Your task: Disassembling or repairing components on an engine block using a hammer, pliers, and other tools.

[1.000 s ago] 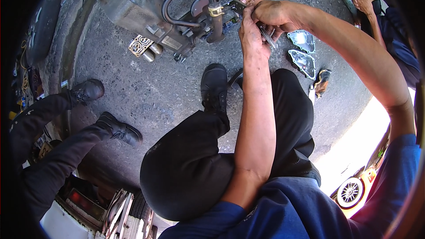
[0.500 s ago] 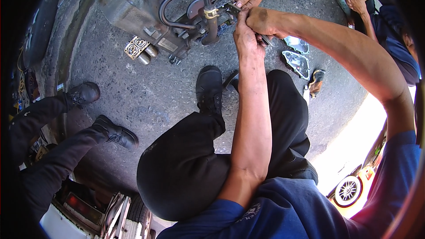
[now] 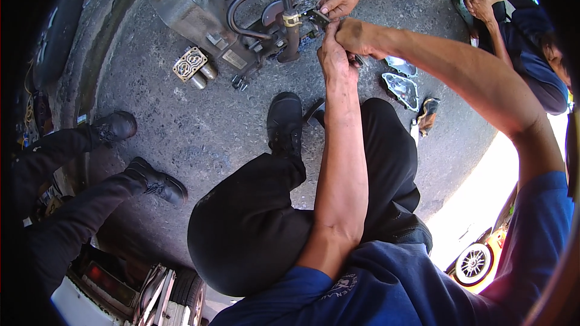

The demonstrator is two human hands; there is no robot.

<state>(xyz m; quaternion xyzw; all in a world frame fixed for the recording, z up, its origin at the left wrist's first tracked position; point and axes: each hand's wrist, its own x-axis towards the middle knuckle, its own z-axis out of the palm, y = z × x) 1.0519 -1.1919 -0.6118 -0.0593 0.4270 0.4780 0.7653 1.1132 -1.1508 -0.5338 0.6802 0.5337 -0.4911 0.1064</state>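
Observation:
My left hand [image 3: 336, 57] is closed at the right side of a large greasy metal machine housing [image 3: 175, 6]. My right hand [image 3: 357, 37] is closed against it, a little above and to the right. From under the hands sticks the end of a dark metal bar-like tool [image 3: 360, 61]; its rest is hidden by my fingers. Just beyond them, a co-worker's hand [image 3: 342, 1] touches a small dark metal part [image 3: 318, 18] on the housing. To the left of my hands, a bent dark pipe [image 3: 232, 14] with a pale clamp [image 3: 292, 19] rises from the housing.
A metal block with two cylinders [image 3: 191, 64] lies on the concrete floor [image 3: 199, 139]. Metal covers [image 3: 401, 90] and a dirty brown-black cloth or glove [image 3: 429, 116] lie right of my knee. Another person's shoes [image 3: 158, 182] are at left. A seated person [image 3: 531, 54] is far right.
The view has shifted slightly, and my hands sit a little lower in it. The co-worker's hand has moved slightly away from my hands. My grip looks the same.

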